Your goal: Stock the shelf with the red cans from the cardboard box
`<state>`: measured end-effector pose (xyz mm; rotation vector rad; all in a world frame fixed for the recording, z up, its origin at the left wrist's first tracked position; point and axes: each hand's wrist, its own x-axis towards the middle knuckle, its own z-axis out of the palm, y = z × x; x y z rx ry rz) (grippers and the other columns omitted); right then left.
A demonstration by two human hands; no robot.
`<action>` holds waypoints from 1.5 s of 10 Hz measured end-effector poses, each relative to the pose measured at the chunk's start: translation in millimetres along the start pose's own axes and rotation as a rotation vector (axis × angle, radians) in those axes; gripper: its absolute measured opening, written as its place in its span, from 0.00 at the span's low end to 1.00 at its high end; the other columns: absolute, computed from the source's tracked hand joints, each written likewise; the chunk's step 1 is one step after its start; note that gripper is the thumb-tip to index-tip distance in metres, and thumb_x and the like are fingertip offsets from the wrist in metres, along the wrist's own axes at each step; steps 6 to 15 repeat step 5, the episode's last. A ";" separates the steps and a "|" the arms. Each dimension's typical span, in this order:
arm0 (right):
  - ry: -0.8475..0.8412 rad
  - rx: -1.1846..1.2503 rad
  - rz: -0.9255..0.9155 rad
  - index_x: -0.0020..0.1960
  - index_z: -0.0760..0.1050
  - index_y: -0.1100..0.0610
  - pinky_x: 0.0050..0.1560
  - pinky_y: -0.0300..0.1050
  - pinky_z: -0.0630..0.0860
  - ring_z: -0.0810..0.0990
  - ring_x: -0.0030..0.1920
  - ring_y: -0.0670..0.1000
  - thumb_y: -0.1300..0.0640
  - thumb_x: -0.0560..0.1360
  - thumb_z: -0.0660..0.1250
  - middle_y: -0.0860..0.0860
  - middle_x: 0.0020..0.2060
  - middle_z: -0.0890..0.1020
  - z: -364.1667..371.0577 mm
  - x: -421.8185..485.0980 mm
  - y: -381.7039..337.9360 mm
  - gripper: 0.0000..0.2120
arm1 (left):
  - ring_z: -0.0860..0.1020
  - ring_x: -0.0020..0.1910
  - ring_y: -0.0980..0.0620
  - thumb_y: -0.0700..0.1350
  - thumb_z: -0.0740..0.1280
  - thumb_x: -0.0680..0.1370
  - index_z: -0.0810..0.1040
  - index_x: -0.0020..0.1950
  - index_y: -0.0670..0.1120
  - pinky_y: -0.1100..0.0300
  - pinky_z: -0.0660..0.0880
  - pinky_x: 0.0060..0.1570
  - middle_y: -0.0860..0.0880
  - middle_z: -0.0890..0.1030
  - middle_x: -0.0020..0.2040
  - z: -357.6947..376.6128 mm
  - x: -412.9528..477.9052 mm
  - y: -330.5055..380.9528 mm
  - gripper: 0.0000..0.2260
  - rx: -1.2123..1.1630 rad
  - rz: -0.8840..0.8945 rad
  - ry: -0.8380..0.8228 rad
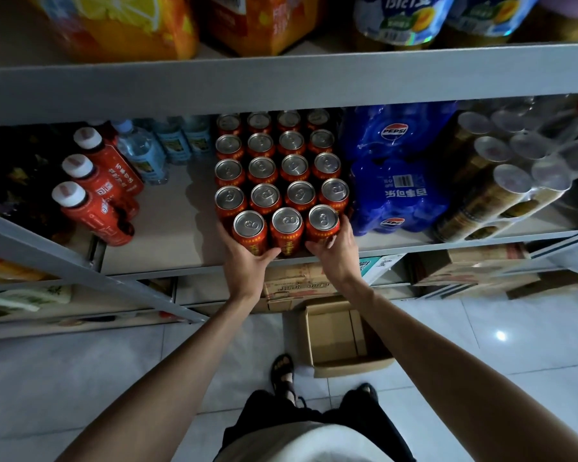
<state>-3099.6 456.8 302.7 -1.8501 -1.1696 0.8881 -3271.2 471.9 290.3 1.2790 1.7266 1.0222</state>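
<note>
Red cylindrical metal cans (287, 228), near row of three: our left hand (244, 258) and right hand (335, 256) each curl round an end can, likely squeezing them into line.

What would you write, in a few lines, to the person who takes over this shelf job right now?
Left hand: grips the left red metal can of the front row.
Right hand: grips the right red metal can; a middle red can stands between them.
Where: these three stand near the front edge of the grey metal shelf, before four visible rows of red cans.
Done: the brown cardboard box on the floor shows no cans inside.
Left: probably only to square up the front row and release it.
</note>
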 end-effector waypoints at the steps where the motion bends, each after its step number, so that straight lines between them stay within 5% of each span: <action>1: -0.032 -0.062 -0.004 0.74 0.60 0.59 0.68 0.55 0.69 0.71 0.67 0.54 0.55 0.72 0.74 0.56 0.68 0.72 -10.5 -2.7 -0.2 0.36 | 0.74 0.66 0.46 0.44 0.80 0.65 0.59 0.73 0.44 0.51 0.72 0.64 0.44 0.73 0.68 0.5 -6.2 0.0 0.43 0.035 -0.070 0.001; 2: -0.138 -0.089 0.023 0.73 0.62 0.57 0.61 0.49 0.76 0.75 0.60 0.53 0.55 0.73 0.73 0.55 0.66 0.72 -36.0 -5.9 2.7 0.33 | 0.74 0.63 0.45 0.44 0.77 0.69 0.65 0.68 0.42 0.50 0.74 0.61 0.43 0.73 0.65 -0.8 -18.7 -1.7 0.32 0.114 -0.129 0.046; 3: -0.280 -0.122 0.056 0.71 0.64 0.57 0.42 0.34 0.79 0.78 0.48 0.46 0.58 0.74 0.72 0.52 0.58 0.75 -60.0 -15.8 6.1 0.29 | 0.77 0.58 0.46 0.43 0.74 0.73 0.68 0.64 0.44 0.53 0.76 0.53 0.43 0.75 0.62 -3.8 -36.2 2.3 0.23 0.202 -0.201 -0.018; 4: -0.500 -0.225 0.146 0.62 0.70 0.56 0.32 0.31 0.73 0.78 0.42 0.44 0.60 0.75 0.70 0.54 0.53 0.79 -108.2 -23.9 6.3 0.17 | 0.76 0.43 0.56 0.45 0.69 0.76 0.71 0.61 0.45 0.62 0.70 0.37 0.44 0.79 0.57 0.4 -57.4 28.5 0.15 0.255 -0.268 -0.245; 5: -0.579 -0.324 0.169 0.62 0.72 0.57 0.35 0.34 0.74 0.78 0.44 0.48 0.60 0.77 0.68 0.57 0.57 0.79 -148.5 -33.8 8.5 0.14 | 0.77 0.46 0.54 0.47 0.69 0.77 0.72 0.64 0.45 0.61 0.72 0.40 0.45 0.79 0.58 9.4 -84.2 59.2 0.17 0.215 -0.246 -0.339; 15: -0.579 -0.324 0.169 0.62 0.72 0.57 0.35 0.34 0.74 0.78 0.44 0.48 0.60 0.77 0.68 0.57 0.57 0.79 -148.5 -33.8 8.5 0.14 | 0.77 0.46 0.54 0.47 0.69 0.77 0.72 0.64 0.45 0.61 0.72 0.40 0.45 0.79 0.58 9.4 -84.2 59.2 0.17 0.215 -0.246 -0.339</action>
